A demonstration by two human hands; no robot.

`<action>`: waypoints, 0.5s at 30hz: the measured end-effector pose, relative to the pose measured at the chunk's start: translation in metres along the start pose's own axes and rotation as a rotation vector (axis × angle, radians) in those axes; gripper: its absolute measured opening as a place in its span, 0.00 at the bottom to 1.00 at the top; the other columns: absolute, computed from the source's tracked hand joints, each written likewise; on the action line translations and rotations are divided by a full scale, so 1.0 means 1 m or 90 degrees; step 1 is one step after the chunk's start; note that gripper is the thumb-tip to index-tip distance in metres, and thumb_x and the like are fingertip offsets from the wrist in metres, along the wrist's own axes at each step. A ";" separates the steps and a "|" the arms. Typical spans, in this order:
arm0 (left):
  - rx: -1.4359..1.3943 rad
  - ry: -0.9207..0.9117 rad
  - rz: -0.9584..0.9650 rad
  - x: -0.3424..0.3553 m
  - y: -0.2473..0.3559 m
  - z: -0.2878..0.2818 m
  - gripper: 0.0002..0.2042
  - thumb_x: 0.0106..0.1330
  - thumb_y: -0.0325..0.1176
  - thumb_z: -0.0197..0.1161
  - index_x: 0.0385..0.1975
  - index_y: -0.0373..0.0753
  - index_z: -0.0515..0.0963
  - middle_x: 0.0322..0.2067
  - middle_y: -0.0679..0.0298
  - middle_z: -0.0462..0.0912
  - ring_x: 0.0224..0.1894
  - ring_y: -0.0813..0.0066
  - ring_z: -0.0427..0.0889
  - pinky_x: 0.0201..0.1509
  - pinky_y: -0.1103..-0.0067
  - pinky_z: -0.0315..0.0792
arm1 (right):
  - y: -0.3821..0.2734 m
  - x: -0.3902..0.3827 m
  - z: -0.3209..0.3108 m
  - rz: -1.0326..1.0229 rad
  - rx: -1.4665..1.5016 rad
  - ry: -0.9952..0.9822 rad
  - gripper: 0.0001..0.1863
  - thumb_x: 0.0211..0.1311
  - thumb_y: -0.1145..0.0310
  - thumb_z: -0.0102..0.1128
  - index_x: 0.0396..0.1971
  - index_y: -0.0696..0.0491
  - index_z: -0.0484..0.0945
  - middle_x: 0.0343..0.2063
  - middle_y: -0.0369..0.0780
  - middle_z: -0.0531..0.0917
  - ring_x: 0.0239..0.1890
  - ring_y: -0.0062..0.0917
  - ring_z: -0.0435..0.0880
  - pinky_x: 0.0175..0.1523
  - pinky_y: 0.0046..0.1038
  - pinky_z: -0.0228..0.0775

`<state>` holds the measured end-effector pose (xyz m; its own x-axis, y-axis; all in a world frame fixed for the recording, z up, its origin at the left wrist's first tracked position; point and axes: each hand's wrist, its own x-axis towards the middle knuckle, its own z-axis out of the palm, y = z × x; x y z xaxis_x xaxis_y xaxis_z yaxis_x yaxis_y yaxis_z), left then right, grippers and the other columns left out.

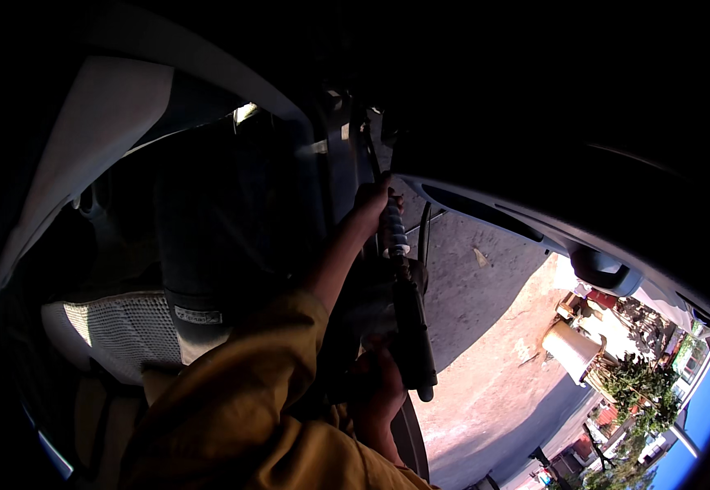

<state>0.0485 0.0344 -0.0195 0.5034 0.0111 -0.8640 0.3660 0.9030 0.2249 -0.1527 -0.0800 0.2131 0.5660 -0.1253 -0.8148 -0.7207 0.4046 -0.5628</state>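
Note:
A long dark cylindrical part [412, 327], with a pale ribbed section [395, 224] near its upper end, lies lengthwise along the open vehicle doorway. My left hand [375, 200] reaches up to that upper end, fingers closed around it just above or at the ribbing. Lower down, my right hand [379, 384] is curled in shadow beside the thicker dark body; what its fingers grip is hard to make out.
A mesh-covered seat [106, 327] and pale trim [118, 102] are at the left. A dark door panel [534, 188] spans the upper right. Beyond it lie sunlit ground [485, 392], a cream container [567, 347] and a leafy tree [641, 392].

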 end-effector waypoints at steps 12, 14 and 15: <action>0.082 0.034 0.024 0.020 -0.006 -0.006 0.17 0.76 0.46 0.49 0.39 0.35 0.69 0.23 0.59 0.76 0.22 0.66 0.79 0.27 0.69 0.78 | -0.003 -0.002 0.001 -0.111 -0.121 -0.034 0.10 0.70 0.74 0.49 0.45 0.62 0.76 0.23 0.36 0.74 0.25 0.18 0.74 0.34 0.22 0.70; 0.051 0.026 0.031 0.011 -0.005 -0.010 0.20 0.76 0.49 0.47 0.39 0.35 0.68 0.23 0.57 0.77 0.22 0.64 0.79 0.27 0.68 0.78 | 0.008 -0.001 -0.005 -0.228 -0.267 -0.046 0.10 0.69 0.73 0.50 0.45 0.61 0.76 0.22 0.35 0.73 0.24 0.18 0.74 0.33 0.21 0.71; 0.030 0.023 0.029 0.007 -0.005 -0.009 0.21 0.77 0.51 0.46 0.39 0.34 0.67 0.23 0.57 0.78 0.21 0.63 0.79 0.26 0.67 0.78 | 0.008 -0.004 -0.007 -0.218 -0.270 -0.038 0.10 0.68 0.73 0.51 0.44 0.61 0.76 0.21 0.35 0.74 0.24 0.18 0.74 0.33 0.21 0.70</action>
<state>0.0430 0.0339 -0.0312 0.4922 0.0679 -0.8678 0.3807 0.8798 0.2847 -0.1631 -0.0827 0.2111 0.8089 -0.1294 -0.5735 -0.5831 -0.0527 -0.8107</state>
